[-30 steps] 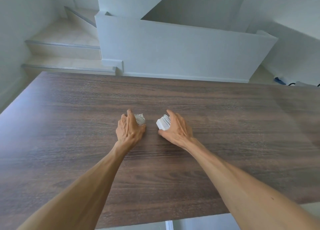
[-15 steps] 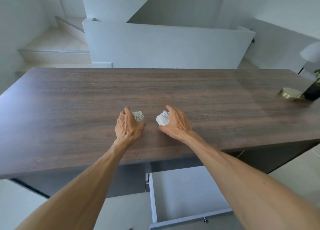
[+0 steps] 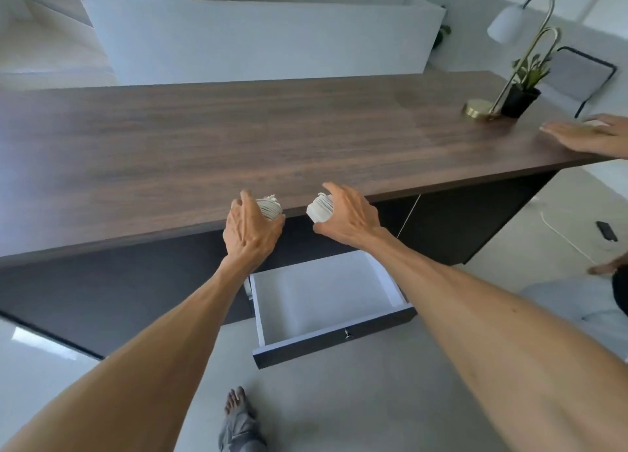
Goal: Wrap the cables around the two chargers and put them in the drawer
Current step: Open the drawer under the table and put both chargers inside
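head view: the left hand (image 3: 251,229) is closed around one charger (image 3: 270,208), its cable wound tight about the body, held at the counter's (image 3: 306,139) near edge. the right hand (image 3: 346,215) grips the other wrapped charger (image 3: 320,207) just beside it, also at the near edge. below them the drawer (image 3: 390,286) stands pulled out, its white floor bare. both wraps look done, so the step in hand is the carry down. i would keep the fingers pressed over the loose cable ends so the coils do not spring, lower both hands straight past the edge, and set each charger flat on the drawer floor, apart from each other, before letting go. another person's hand (image 3: 588,135) rests near the far right corner, by the lamp (image 3: 482,108).
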